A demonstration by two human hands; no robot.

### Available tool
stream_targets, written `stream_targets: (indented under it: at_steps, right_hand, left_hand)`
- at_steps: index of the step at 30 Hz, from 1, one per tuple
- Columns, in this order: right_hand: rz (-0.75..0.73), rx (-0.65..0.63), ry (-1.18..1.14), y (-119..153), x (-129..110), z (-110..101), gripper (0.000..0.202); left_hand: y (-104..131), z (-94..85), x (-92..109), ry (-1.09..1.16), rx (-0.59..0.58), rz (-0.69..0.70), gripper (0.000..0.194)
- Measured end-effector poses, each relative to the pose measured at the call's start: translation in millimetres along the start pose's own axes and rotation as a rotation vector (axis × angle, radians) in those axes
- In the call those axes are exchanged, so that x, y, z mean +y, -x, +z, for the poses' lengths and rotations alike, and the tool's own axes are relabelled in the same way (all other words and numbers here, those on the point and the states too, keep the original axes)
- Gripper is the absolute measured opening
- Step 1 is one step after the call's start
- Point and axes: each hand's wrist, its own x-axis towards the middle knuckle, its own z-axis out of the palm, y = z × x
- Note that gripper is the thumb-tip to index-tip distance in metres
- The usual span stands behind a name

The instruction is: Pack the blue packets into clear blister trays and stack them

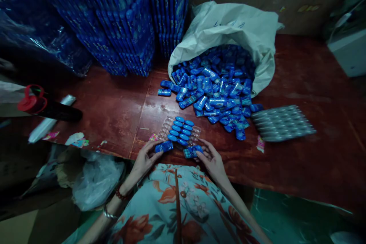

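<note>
Left hand (148, 155) grasps a blue packet (164, 146), right hand (211, 157) a second packet (191, 152), both beside a clear tray (165, 126) holding blue pieces (185, 132).

You can't read any word, brand or number for certain here. Dark characters on the white sack (259, 21), upper right of centre, are too small to make out. Pale print on your stacked blue packs (120, 19), upper left, and on the blue packets (164, 146) you hold, below centre, stays illegible too.

Floral pale-blue top (187, 207), beaded bracelet (121, 194), silver bangle (109, 214).
</note>
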Motion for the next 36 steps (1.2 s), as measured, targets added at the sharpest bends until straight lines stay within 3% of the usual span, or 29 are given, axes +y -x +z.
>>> stream_targets:
  at_steps: [4,6,10,17,22,27,32,36]
  right_hand:
    - [-0.26,0.014,0.314,5,-5,3,0.032]
    - [-0.449,-0.04,0.485,6,-9,4,0.025]
    - [-0.773,-0.223,0.715,4,-14,10,0.032]
    - [-1.099,-0.244,1.037,-5,-10,15,0.036]
    - [-1.16,-0.216,1.078,-7,-10,18,0.032]
    - [-1.171,-0.176,1.093,-15,-2,32,0.031]
    - [-0.984,-0.284,1.277,-14,-11,42,0.034]
    - [-0.772,-0.435,1.422,-8,-34,38,0.043]
  left_hand:
    - [-1,-2.6,-2,-0.072,-0.027,0.088,0.033]
    - [-1,-5.0,-1,-0.152,-0.026,0.135,0.032]
    - [-1,-7.3,4,-0.317,-0.046,0.254,0.037]
    - [-5,2.5,5,-0.577,-0.023,0.459,0.031]
    - [-13,-2.3,5,-0.746,-0.104,0.541,0.033]
    - [-22,-10.9,10,-0.912,-0.275,0.492,0.038]
    - [-28,-5.6,23,-1.096,-0.441,0.484,0.046]
    - [-26,7.5,35,-1.216,-0.618,0.526,0.035]
